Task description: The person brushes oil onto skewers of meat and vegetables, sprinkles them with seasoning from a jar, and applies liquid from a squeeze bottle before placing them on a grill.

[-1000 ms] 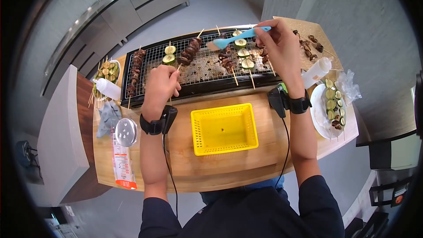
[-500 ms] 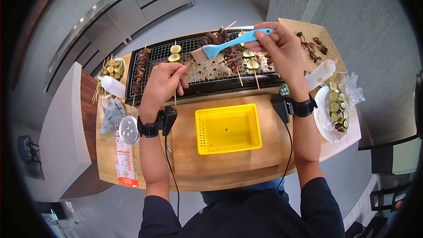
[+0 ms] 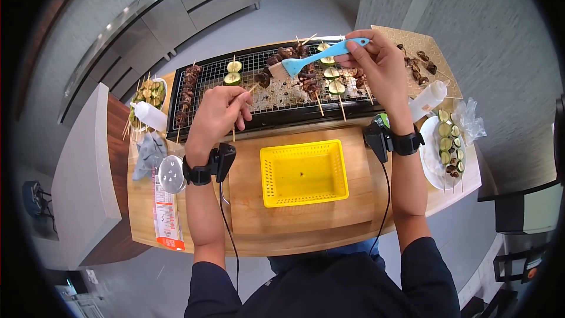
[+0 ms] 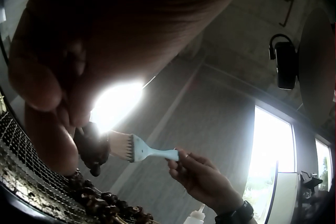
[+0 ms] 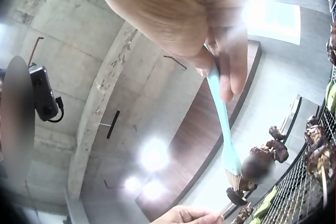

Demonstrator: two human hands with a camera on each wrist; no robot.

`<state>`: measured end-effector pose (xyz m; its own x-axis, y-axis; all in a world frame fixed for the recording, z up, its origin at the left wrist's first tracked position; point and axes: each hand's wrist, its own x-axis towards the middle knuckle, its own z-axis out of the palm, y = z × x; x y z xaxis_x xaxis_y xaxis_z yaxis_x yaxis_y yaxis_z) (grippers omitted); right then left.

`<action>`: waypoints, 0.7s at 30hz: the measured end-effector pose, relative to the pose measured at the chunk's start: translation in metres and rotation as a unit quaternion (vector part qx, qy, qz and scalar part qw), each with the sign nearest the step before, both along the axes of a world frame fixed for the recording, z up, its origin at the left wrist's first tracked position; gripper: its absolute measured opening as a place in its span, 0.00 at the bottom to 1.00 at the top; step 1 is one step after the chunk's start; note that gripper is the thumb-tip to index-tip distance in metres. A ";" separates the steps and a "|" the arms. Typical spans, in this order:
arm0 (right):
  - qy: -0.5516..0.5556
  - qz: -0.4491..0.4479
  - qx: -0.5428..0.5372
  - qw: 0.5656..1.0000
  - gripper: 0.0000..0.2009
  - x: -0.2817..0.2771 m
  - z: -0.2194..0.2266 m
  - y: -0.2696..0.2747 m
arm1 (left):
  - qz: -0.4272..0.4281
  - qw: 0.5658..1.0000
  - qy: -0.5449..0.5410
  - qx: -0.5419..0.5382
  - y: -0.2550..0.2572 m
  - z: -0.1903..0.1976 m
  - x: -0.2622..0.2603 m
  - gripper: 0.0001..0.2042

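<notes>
My left hand (image 3: 220,112) pinches the near end of a wooden skewer of dark brown pieces (image 3: 263,79), tilted up to the right above the barbecue grill (image 3: 276,119). In my right hand (image 3: 379,73), fingertips and thumb grip the handle of a light blue basting brush (image 3: 323,55). The brush bristles (image 5: 232,179) lie against the dark pieces in the right wrist view. Other skewers rest on the grill's mesh: zucchini slices (image 3: 233,72) beyond my left hand, a dark-brown skewer (image 3: 188,94) at the left end, and more zucchini slices (image 3: 336,87) toward the right.
A yellow plastic basket (image 3: 306,201) sits in front of the grill. White squeeze bottles (image 3: 149,116) flank it, with plates of skewers (image 3: 428,156) at both sides. A grey cloth (image 3: 150,156), shaker lid (image 3: 172,174) and packet (image 3: 166,212) lie left. Brown pieces lie on a gold board (image 3: 444,53).
The left hand has raised and tilted its skewer to the right, off the mesh. The brush has swung lower-left, then back slightly right along the pieces.
</notes>
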<state>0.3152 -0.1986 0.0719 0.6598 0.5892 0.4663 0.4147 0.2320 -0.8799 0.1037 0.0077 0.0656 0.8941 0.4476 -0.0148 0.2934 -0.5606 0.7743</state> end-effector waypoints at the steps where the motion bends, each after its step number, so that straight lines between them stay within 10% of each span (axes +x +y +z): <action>1: 0.007 0.005 0.006 1.000 0.09 -0.001 0.000 0.001 | 0.001 1.000 0.000 0.000 0.000 0.000 0.000 0.12; 21: -0.007 -0.030 -0.004 1.000 0.09 -0.002 0.002 -0.005 | 0.021 1.000 0.001 0.009 -0.002 0.002 -0.002 0.11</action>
<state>0.3129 -0.2035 0.0738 0.6869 0.5525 0.4722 0.4404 0.2004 -0.8751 0.1013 0.0058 0.0678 0.8749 0.4843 -0.0084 0.3179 -0.5612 0.7642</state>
